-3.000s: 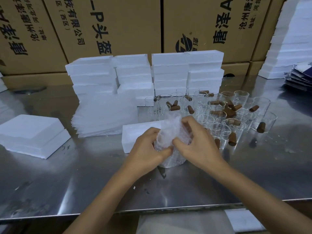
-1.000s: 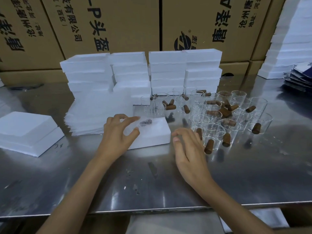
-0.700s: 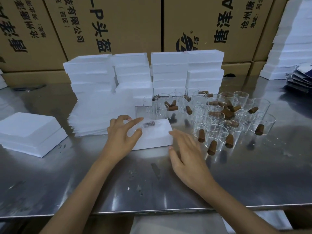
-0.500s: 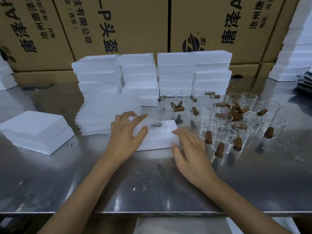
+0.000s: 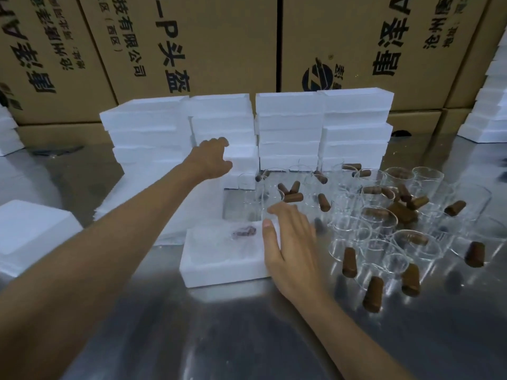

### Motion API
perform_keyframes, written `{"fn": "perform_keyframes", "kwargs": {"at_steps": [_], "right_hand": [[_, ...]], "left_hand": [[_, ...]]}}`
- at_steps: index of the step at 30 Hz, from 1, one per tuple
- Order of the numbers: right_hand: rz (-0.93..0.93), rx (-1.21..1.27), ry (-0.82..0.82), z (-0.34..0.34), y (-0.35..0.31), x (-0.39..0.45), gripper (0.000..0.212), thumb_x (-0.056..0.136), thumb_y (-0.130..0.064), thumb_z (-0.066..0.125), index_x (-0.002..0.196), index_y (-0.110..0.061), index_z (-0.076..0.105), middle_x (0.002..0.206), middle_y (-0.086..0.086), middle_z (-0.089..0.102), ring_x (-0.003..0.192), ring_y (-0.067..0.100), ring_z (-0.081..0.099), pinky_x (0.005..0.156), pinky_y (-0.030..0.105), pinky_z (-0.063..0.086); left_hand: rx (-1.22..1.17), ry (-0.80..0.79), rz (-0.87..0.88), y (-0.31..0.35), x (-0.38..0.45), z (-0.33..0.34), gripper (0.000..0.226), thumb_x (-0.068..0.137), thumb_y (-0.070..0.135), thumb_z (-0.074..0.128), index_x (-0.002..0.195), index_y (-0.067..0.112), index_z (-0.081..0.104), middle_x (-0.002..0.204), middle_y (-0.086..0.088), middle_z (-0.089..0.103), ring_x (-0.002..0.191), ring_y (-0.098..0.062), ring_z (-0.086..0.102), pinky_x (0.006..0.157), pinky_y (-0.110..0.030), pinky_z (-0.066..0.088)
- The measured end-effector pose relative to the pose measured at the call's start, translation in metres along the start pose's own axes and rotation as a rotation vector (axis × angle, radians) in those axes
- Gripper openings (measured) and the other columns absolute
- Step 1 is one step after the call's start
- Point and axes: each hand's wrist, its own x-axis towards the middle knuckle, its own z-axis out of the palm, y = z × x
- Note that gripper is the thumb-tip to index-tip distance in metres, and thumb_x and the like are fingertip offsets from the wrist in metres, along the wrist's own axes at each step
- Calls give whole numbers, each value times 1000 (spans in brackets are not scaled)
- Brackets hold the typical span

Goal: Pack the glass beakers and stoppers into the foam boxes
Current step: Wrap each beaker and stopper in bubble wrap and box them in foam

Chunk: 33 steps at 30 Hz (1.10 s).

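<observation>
An open white foam box (image 5: 219,270) lies on the steel table before me. Inside it sits a beaker in bubble wrap (image 5: 219,237), and a dark stopper (image 5: 244,231) shows through the wrap. My right hand (image 5: 290,242) rests with straight fingers on the box's right edge. My left hand (image 5: 212,160) reaches back to the foam box stacks (image 5: 290,124) and grips a foam box (image 5: 242,159) in the second stack. Several empty glass beakers (image 5: 384,229) and brown stoppers (image 5: 373,294) crowd the table to the right.
A pile of white wrap sheets (image 5: 192,212) lies left of the box, under my left forearm. A foam piece (image 5: 30,237) sits at the far left. Cardboard cartons (image 5: 192,45) wall off the back. More foam boxes (image 5: 491,111) are stacked at the right.
The wrapped beaker went from both hands into the foam box. My left hand left the box and reached back to the foam stack. My right hand moved onto the box's right edge.
</observation>
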Motion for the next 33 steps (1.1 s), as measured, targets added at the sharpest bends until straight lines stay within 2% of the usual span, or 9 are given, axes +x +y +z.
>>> {"fn": "perform_keyframes", "kwargs": {"at_steps": [4,8,13,17,21,23,26,30,33], "right_hand": [[1,75,-2,3,2,2,43,98,-49,23,127,-28,48,129,-13,49,121,5,41,105,30,33],[18,114,21,6,6,4,39,99,-48,25,123,-30,49,126,-15,50,119,2,42,104,29,34],[57,152,50,8,9,5,33,100,-46,29,121,-33,49,123,-19,51,117,0,43,103,29,36],[115,220,81,6,7,3,41,98,-49,33,134,-32,44,134,-20,49,125,-1,39,107,30,36],[162,335,118,-2,1,0,63,91,-62,40,148,-42,19,141,-20,45,118,-15,37,98,18,31],[177,410,156,-10,-2,0,78,85,-71,46,149,-49,9,145,-20,43,120,-20,35,97,17,29],[170,478,196,-23,-3,-3,92,76,-79,57,148,-59,4,143,-24,46,132,-5,40,102,28,34],[109,441,125,-28,-3,-12,78,81,-74,57,147,-60,17,134,-50,35,129,-14,38,104,28,36],[73,391,119,-26,-3,-20,53,93,-59,53,142,-45,40,141,-28,47,131,-5,42,107,31,41]], "left_hand": [[205,-119,-48,-6,32,29,54,95,17,45,148,18,34,144,-13,47,134,-33,40,116,-49,20],[242,-16,-18,-11,42,41,41,93,20,53,133,26,50,131,-12,52,125,-33,46,109,-50,30],[96,94,125,0,27,16,26,92,17,60,118,20,57,123,-10,62,114,-33,53,98,-45,40],[-220,99,239,17,-11,-22,19,89,10,66,104,20,59,111,-6,66,102,-28,61,89,-39,51],[-887,14,252,30,-74,-56,36,88,7,70,119,23,61,120,1,68,105,-10,68,78,-18,56],[-1256,-86,241,30,-108,-58,43,88,1,67,127,16,57,128,-5,66,115,-21,66,89,-30,56],[-1586,-179,156,29,-152,-38,42,89,-4,61,129,6,54,131,-15,64,117,-33,64,95,-40,54],[-1746,-203,-29,29,-191,-6,34,82,-3,64,116,-1,69,123,-20,67,116,-33,64,90,-36,56],[-1777,-209,-101,21,-205,1,27,78,-5,67,103,-3,74,121,-24,66,115,-35,65,88,-34,57]]}}
